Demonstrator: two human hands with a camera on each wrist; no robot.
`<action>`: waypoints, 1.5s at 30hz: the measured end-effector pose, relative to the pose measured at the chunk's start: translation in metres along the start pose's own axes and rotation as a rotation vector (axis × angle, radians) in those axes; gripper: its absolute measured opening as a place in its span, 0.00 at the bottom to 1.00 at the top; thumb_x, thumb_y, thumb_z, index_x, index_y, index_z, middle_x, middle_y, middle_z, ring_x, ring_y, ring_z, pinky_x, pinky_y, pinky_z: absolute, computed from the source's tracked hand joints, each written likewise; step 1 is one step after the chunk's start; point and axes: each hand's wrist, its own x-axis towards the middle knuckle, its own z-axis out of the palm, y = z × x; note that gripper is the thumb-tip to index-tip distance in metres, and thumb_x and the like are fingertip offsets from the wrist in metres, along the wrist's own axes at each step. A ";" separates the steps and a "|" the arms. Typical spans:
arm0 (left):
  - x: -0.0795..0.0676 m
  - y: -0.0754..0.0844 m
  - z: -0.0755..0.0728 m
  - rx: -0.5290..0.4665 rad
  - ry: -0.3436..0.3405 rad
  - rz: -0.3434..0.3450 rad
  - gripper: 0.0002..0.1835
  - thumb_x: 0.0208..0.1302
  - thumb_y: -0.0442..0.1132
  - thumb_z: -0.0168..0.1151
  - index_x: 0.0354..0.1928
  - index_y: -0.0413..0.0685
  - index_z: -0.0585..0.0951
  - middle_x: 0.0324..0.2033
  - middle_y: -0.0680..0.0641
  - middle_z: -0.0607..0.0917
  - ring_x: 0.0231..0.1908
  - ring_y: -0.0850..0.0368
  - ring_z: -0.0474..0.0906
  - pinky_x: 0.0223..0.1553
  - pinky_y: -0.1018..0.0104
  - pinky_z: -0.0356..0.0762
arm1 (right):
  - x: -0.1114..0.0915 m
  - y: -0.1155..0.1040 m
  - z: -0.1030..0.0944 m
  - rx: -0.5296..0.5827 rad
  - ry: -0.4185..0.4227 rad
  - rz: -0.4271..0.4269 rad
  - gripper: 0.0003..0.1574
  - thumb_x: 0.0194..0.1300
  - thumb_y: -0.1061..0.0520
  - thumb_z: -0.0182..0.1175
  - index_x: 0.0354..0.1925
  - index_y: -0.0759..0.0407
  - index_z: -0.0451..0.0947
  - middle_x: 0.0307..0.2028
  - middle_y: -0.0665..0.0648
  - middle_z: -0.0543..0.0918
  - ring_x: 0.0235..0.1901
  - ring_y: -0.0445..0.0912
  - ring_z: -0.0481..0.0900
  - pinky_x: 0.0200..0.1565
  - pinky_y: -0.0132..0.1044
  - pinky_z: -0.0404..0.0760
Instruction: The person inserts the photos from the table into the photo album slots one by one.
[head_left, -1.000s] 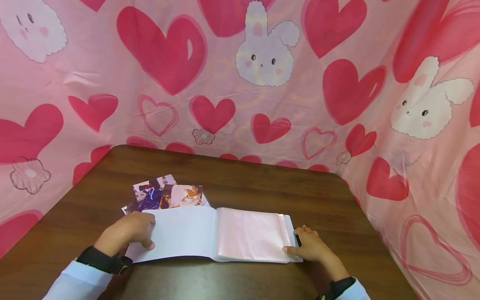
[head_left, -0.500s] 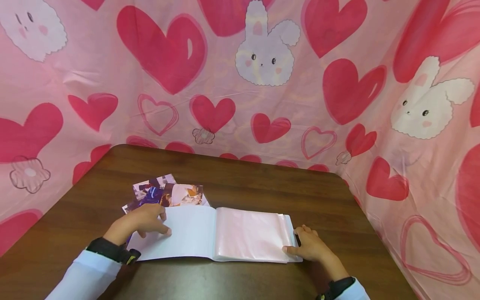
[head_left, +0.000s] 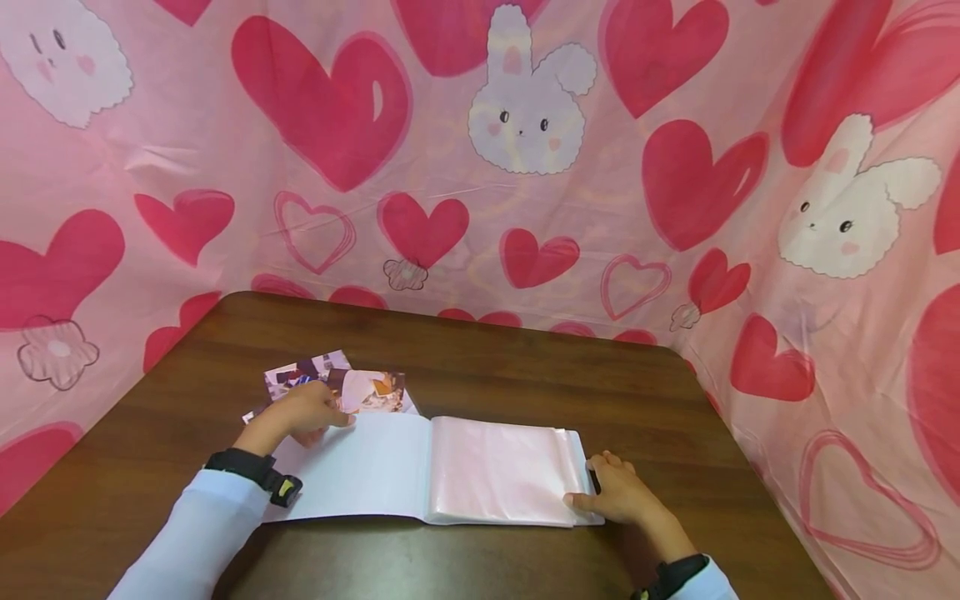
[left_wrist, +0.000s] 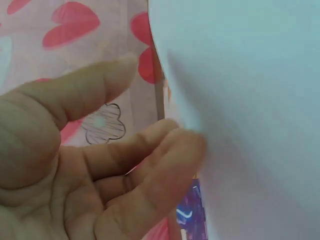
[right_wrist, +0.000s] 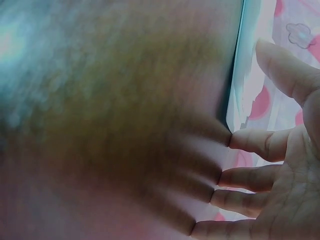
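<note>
Pink cloth (head_left: 442, 158) with hearts and rabbits backs a brown table (head_left: 540, 367); clock centred on the open album (head_left: 430, 467), which lies flat on the table's near half, head view. Left hand (head_left: 303, 411) at 10: fingers bent, thumb well apart, fingertips at the edge of the white page (head_left: 375, 475); right hand (head_left: 621, 490) at 3: fingers spread, tips on the table, thumb over the edge of the pinkish sleeves (head_left: 498, 473), contact unclear; overlapping photos (head_left: 371, 390) at 11, partly behind left hand; black wristbands (head_left: 242, 466), white cuffs (head_left: 191, 537) outermost.
</note>
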 end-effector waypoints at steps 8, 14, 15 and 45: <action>0.017 -0.002 -0.001 -0.020 0.158 -0.001 0.13 0.58 0.43 0.65 0.32 0.36 0.83 0.22 0.45 0.77 0.21 0.52 0.71 0.23 0.64 0.76 | 0.000 0.000 0.001 0.001 -0.007 0.016 0.42 0.49 0.39 0.69 0.47 0.71 0.71 0.53 0.79 0.66 0.52 0.75 0.61 0.49 0.67 0.64; 0.025 -0.003 0.002 -0.021 0.251 -0.021 0.20 0.53 0.42 0.70 0.41 0.31 0.80 0.30 0.40 0.80 0.29 0.47 0.73 0.28 0.57 0.78 | 0.001 -0.001 0.000 0.010 -0.027 0.055 0.44 0.48 0.38 0.69 0.49 0.71 0.70 0.55 0.81 0.63 0.55 0.75 0.58 0.50 0.67 0.62; 0.026 -0.003 0.002 -0.015 0.258 -0.036 0.24 0.51 0.42 0.71 0.44 0.29 0.77 0.31 0.38 0.80 0.30 0.45 0.74 0.30 0.55 0.78 | 0.002 -0.001 -0.001 0.011 -0.028 0.059 0.45 0.48 0.38 0.69 0.49 0.72 0.70 0.55 0.81 0.62 0.55 0.75 0.58 0.50 0.67 0.62; 0.045 0.000 0.009 0.058 0.281 -0.192 0.51 0.41 0.41 0.76 0.57 0.19 0.55 0.48 0.18 0.60 0.51 0.20 0.56 0.48 0.30 0.61 | 0.001 -0.001 0.001 0.018 -0.016 0.044 0.43 0.48 0.39 0.69 0.48 0.71 0.70 0.55 0.80 0.63 0.54 0.75 0.59 0.50 0.67 0.62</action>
